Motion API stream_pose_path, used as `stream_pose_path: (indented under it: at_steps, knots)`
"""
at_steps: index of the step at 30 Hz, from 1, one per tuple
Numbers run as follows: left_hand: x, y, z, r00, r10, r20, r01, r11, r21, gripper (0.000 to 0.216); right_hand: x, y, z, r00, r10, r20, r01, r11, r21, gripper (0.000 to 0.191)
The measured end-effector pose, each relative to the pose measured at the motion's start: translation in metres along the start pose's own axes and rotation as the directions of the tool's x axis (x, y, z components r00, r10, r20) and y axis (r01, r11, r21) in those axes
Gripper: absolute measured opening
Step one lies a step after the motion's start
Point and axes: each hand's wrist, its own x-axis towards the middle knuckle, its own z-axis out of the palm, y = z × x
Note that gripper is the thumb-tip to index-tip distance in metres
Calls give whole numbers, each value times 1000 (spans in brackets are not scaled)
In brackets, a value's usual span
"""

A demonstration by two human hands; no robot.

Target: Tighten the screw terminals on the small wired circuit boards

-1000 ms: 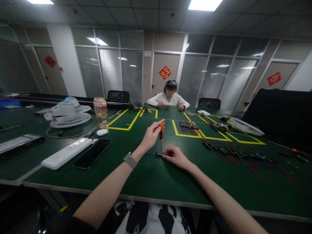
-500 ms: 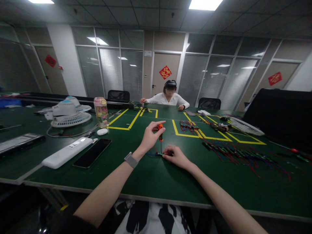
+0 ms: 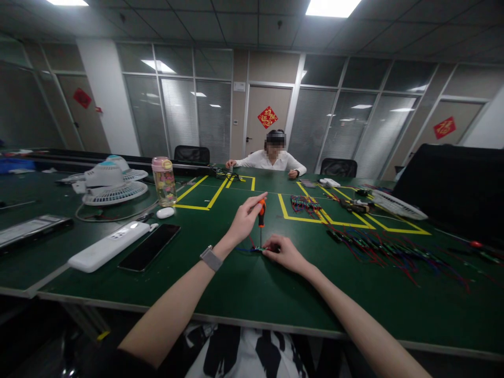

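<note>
My left hand pinches the orange handle of a small screwdriver that stands upright, tip down on a small wired part on the green table. My right hand lies closed over that part, fingers pressing it to the table. Red and blue wires trail from the part toward the left. A grey watch sits on my left wrist.
A black phone and a white power strip lie at left, with a white mouse, a pink-lidded bottle and a fan behind. Many wired parts spread at right. Another person sits opposite.
My left fingers have shifted round the screwdriver handle, turning it; the tool stays upright on the part. My right hand has not moved. The person opposite moved a hand.
</note>
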Motion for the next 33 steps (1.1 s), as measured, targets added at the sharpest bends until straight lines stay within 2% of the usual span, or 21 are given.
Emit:
stream_pose_path:
  at_steps: [2,6,11,15,16,20,25,29,33]
  knots:
    - [0,0,0,1000,-17,12,18,999,-36,36,0,0,0,1000,2,0,-2,1000,0,9]
    - [1,0,0,997,6,-72,-3,999,48,32,0,0,0,1000,12,1,-12,1000,-1,9]
    - [3,-2,-3,999,-37,23,38,998,-43,36,1,1,0,1000,-3,8,3,1000,3,8]
    - [2,-4,-3,992,11,-122,2,995,100,33,1,4,1,1000,-12,10,12,1000,5,10]
    - [1,-4,-2,992,20,-126,-7,995,101,32,1,6,1,1000,-14,12,14,1000,5,10]
    - [0,-1,-1,999,-36,22,37,998,-60,36,2,9,2,1000,-28,12,28,1000,7,10]
    - [0,0,0,998,27,-48,-24,997,79,32,1,8,3,1000,12,12,-12,998,58,12]
    - [1,-3,-1,999,-17,48,19,999,-42,37,1,5,2,999,27,25,-29,996,83,11]
    - [1,-4,-1,999,11,-47,-9,999,48,38,2,5,2,999,23,31,-26,995,100,10]
